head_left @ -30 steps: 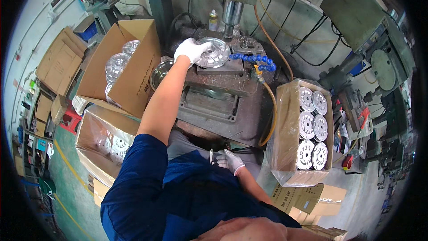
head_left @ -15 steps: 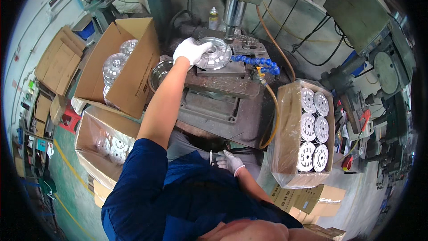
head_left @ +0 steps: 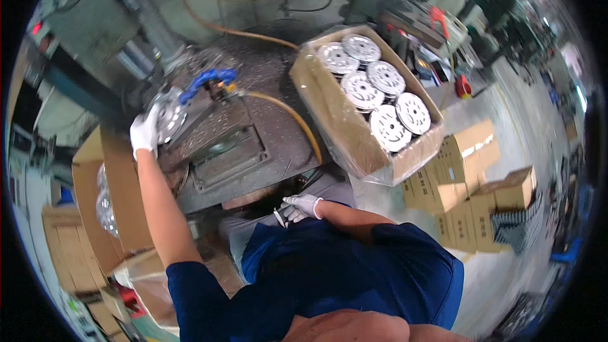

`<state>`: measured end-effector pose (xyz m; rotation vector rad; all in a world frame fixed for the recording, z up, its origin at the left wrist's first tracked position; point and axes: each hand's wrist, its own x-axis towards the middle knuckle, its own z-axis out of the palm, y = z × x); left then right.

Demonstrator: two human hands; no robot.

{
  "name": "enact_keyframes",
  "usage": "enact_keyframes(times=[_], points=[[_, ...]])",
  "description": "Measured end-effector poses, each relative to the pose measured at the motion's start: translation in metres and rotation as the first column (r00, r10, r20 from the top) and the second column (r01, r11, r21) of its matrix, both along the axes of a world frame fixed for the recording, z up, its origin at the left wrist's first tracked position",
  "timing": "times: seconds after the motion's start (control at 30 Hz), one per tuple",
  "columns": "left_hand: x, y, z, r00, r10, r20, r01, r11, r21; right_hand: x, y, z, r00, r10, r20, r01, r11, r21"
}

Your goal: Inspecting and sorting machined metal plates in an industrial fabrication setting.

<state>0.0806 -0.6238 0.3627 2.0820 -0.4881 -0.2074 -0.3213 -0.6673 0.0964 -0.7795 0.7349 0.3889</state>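
My left hand (head_left: 145, 132), in a white glove, is closed on the near-left rim of a round silvery metal disc (head_left: 170, 117) with a patterned face. That disc is at the metal block under the press ram (head_left: 134, 58); whether it rests flat there I cannot tell. A blue segmented coolant hose (head_left: 206, 79) ends just right of the disc. Low in front of my body, my gloved right hand (head_left: 303, 208) is closed on a slim, pale, stick-like tool (head_left: 280, 218) whose kind I cannot make out.
A plastic-lined carton (head_left: 351, 142) right of the press table (head_left: 278, 145) holds several stacked metal discs. Another carton (head_left: 130, 196) with shiny discs stands at the left. An orange-brown hose (head_left: 294, 117) curves over the table. More cartons (head_left: 468, 215) sit on the floor at the right.
My view has swung to the right, so the press and left carton now lie farther left. My left hand stays on the disc at the press. The right hand still holds the slim tool.
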Motion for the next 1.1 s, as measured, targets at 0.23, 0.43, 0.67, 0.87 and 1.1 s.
enact_keyframes(times=[0.23, 0.43, 0.67, 0.87, 1.1], points=[[0.003, -0.011, -0.003, 0.998, -0.067, -0.011, 0.067, 0.997, -0.045, -0.008, 0.001, -0.004, 0.997, -0.059, 0.049, 0.060, 0.998, -0.018], [0.001, -0.003, 0.001, 0.998, -0.042, -0.051, 0.040, 0.999, -0.037, -0.009, -0.001, -0.007, 0.993, -0.072, 0.092, 0.068, 0.997, 0.042], [-0.015, -0.016, 0.004, 0.938, 0.164, 0.304, -0.197, 0.977, 0.082, -0.016, -0.004, 0.001, 0.990, -0.138, 0.007, 0.138, 0.990, 0.008], [-0.021, -0.002, 0.011, 0.949, 0.214, 0.232, -0.218, 0.976, -0.010, -0.011, -0.004, 0.011, 0.996, -0.086, -0.038, 0.088, 0.995, 0.053], [-0.014, 0.030, 0.005, 0.935, 0.295, 0.198, -0.296, 0.955, -0.026, -0.012, -0.008, -0.013, 0.994, -0.098, -0.044, 0.104, 0.979, 0.176]])
